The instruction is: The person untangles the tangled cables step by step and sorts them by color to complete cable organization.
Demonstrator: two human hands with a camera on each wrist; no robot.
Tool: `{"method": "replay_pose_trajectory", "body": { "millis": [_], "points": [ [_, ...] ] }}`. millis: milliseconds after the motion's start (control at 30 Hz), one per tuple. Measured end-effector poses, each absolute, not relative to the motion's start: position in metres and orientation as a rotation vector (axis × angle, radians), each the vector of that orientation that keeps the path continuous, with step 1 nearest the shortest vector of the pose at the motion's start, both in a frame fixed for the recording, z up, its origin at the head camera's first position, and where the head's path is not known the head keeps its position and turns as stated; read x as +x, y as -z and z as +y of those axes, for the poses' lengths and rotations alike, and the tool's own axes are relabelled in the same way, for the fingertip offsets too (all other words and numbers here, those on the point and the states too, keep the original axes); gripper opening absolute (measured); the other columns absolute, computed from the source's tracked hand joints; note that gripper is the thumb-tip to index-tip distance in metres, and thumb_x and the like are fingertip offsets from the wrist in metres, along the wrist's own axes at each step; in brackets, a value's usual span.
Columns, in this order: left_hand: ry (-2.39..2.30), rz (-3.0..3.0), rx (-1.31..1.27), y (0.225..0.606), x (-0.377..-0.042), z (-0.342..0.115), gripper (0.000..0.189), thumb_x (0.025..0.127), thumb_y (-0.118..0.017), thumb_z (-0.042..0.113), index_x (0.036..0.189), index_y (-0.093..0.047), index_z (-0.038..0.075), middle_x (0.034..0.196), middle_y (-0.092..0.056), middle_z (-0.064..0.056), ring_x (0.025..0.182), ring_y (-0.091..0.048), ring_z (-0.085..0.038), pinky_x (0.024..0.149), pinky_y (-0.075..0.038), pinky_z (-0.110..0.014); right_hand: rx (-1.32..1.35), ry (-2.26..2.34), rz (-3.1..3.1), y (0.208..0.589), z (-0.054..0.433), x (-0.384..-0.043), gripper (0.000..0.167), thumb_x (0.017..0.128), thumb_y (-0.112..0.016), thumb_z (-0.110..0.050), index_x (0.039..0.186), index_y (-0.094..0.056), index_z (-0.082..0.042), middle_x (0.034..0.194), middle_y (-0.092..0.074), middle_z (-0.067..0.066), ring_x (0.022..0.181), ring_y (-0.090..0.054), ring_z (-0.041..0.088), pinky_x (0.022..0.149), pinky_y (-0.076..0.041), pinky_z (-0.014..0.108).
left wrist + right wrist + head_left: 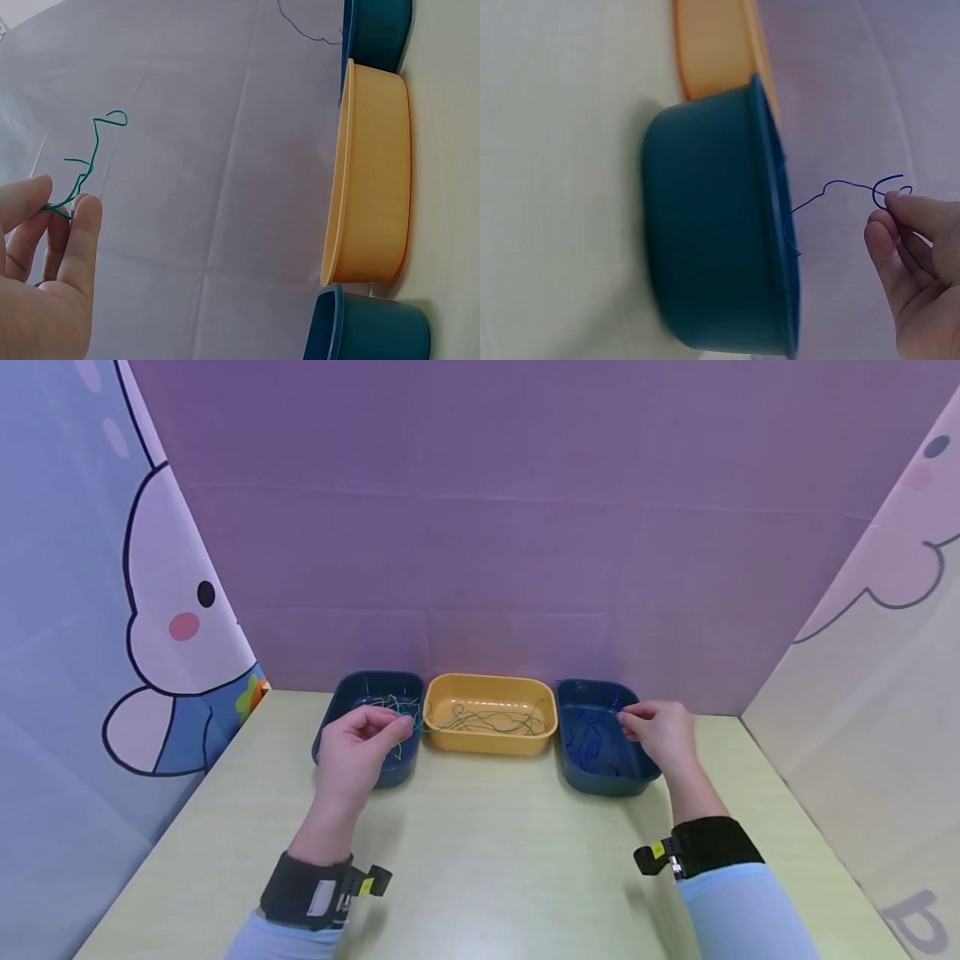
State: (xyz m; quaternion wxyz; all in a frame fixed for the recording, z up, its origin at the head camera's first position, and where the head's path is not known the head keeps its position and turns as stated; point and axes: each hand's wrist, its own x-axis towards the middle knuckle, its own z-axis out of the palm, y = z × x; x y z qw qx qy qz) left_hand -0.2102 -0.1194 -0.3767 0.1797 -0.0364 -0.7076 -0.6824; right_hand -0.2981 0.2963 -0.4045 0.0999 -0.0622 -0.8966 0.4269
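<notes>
Between thumb and fingertips my left hand (pixel 358 750) pinches a thin green wire (pixel 91 161), its bent end sticking up past the fingers in the left wrist view. That hand is raised over the left dark blue bin (pixel 352 687), which has green and yellowish wires inside. My right hand (pixel 662 733) pinches a thin blue wire (pixel 840 181) above the right dark blue bin (pixel 705 225). The blue wire trails from the fingertips down to the bin's rim. Several blue wires (pixel 592 743) lie inside that bin.
A yellow bin (pixel 487 745) stands between the two blue ones, with tangled green wires (pixel 495 720) in it. All three bins are on a pale wooden table (pixel 480 860). A purple cloth (pixel 480 552) hangs behind, and printed cartoon panels (pixel 187 568) flank the table.
</notes>
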Motion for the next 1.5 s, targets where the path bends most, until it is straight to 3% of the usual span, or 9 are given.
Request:
{"method": "replay_pose_trajectory", "body": {
  "millis": [200,500,867,1000,1233,1500],
  "points": [
    [1.927,-1.993,-0.121,0.377,-0.211,-0.118,0.029,0.080,-0.080,0.028,0.093,-0.070,0.005,0.089,-0.069,-0.004,0.078,-0.070,-0.016,0.072,-0.058,-0.025,-0.185,-1.216,-2.730,0.416,0.294,-0.301,0.024,0.092,-0.066,-0.024,0.109,-0.072,-0.007,0.105,-0.071,0.015,0.085,-0.072,0.022,0.076,-0.059,0.034],
    [1.936,-1.986,-0.121,0.376,-0.210,-0.117,0.028,0.080,-0.080,0.027,0.093,-0.070,0.004,0.089,-0.069,-0.004,0.078,-0.071,-0.017,0.075,-0.058,-0.028,-0.094,-1.197,-2.763,0.425,0.294,-0.299,0.023,0.092,-0.066,-0.017,0.109,-0.070,-0.001,0.098,-0.073,0.017,0.079,-0.072,0.019,0.072,-0.059,0.031],
    [1.950,-1.986,-0.118,0.376,-0.209,-0.118,0.027,0.081,-0.079,0.025,0.093,-0.070,0.003,0.089,-0.068,-0.004,0.080,-0.071,-0.020,0.077,-0.058,-0.029,-0.068,-1.212,-2.740,0.424,0.293,-0.296,0.024,0.093,-0.065,-0.018,0.110,-0.070,-0.001,0.099,-0.073,0.017,0.086,-0.072,0.030,0.070,-0.060,0.032],
    [1.955,-1.988,-0.119,0.377,-0.209,-0.118,0.028,0.081,-0.079,0.024,0.094,-0.069,0.001,0.089,-0.068,-0.003,0.078,-0.071,-0.016,0.078,-0.058,-0.032,-0.022,-1.144,-2.727,0.419,0.293,-0.293,0.028,0.093,-0.066,-0.028,0.110,-0.070,-0.007,0.099,-0.073,0.014,0.084,-0.072,0.026,0.072,-0.059,0.035],
    [1.948,-1.993,-0.122,0.376,-0.209,-0.118,0.028,0.081,-0.079,0.025,0.094,-0.069,0.002,0.090,-0.068,-0.004,0.079,-0.071,-0.016,0.078,-0.058,-0.030,0.075,-1.045,-2.650,0.397,0.288,-0.279,0.049,0.092,-0.058,-0.051,0.120,-0.067,-0.011,0.117,-0.069,0.012,0.108,-0.064,0.031,0.091,-0.052,0.049],
    [1.938,-2.003,-0.107,0.375,-0.207,-0.118,0.028,0.081,-0.078,0.027,0.094,-0.070,0.005,0.092,-0.069,-0.005,0.080,-0.071,-0.017,0.078,-0.058,-0.030,0.186,-0.746,-2.785,0.388,0.279,-0.254,0.082,0.084,-0.049,-0.074,0.144,-0.045,-0.018,0.150,-0.041,0.017,0.137,-0.036,0.043,0.105,-0.033,0.065]
  ]
}}
